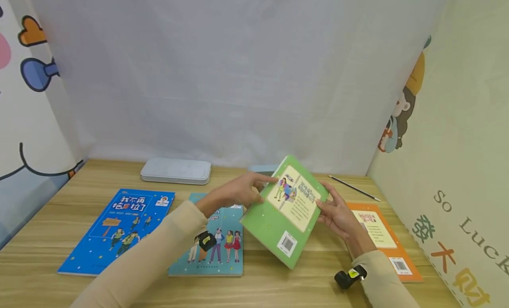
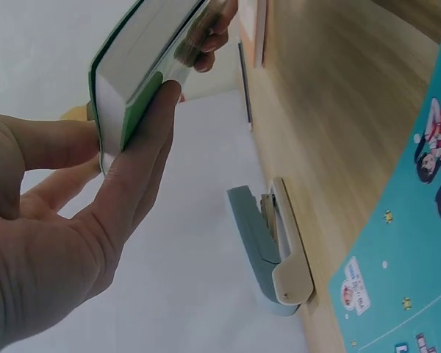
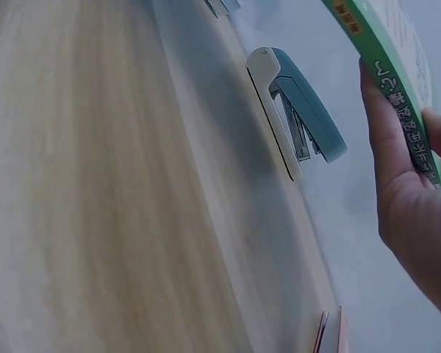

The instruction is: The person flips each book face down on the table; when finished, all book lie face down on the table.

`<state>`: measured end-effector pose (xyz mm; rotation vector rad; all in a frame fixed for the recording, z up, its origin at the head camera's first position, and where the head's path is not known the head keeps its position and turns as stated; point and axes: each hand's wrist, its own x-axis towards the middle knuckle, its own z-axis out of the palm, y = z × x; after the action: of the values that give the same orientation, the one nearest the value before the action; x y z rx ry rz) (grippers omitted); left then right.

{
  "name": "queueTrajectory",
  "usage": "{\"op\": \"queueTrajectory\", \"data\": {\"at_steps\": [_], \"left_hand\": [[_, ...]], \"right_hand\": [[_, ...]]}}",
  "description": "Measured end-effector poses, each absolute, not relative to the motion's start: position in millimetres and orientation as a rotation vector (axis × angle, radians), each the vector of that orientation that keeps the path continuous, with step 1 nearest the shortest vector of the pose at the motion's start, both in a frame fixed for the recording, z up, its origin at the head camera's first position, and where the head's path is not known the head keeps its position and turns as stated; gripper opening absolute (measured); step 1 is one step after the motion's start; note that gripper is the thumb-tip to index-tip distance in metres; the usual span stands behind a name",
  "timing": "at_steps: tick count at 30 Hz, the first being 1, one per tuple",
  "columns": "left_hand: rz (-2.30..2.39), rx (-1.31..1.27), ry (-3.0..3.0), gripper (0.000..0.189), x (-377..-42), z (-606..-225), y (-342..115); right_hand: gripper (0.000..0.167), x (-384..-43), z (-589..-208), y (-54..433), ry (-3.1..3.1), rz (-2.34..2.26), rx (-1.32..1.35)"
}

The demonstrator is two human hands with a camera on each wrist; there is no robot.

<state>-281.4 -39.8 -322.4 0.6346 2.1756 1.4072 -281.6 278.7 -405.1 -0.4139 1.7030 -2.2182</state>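
Note:
A green book (image 1: 274, 219) is held up off the table, tilted, its back cover with a barcode facing the head camera. My left hand (image 1: 242, 189) pinches its left edge, the thumb and fingers on opposite covers in the left wrist view. On the other side my right hand (image 1: 338, 214) grips the spine edge, which shows in the right wrist view. Beneath my left forearm lies a teal book (image 1: 216, 250), partly covered. An orange book (image 1: 397, 250) lies under the right wrist, its back cover up.
A blue book (image 1: 119, 228) lies on the left of the wooden table (image 1: 254, 290). Near the back stand a pale tin case (image 1: 176, 170) and a teal-and-white stapler (image 2: 268, 246), mostly hidden in the head view. A pencil (image 1: 354, 187) lies at back right, by the wall.

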Motion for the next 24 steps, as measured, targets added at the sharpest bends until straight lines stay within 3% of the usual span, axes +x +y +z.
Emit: {"op": "queueTrajectory", "data": {"at_steps": [16,24], "left_hand": [[1.6,0.47,2.084,0.071,-278.1,-347.8,-34.5],[1.691,0.372,2.032,0.07,-275.5,-356.9,-30.5]], "right_hand": [[0.101,-278.5,-388.6,285.9,1.927,-1.9,-0.39],[0.104,-278.9,-392.8,287.2,1.88,-1.926,-0.406]]}}
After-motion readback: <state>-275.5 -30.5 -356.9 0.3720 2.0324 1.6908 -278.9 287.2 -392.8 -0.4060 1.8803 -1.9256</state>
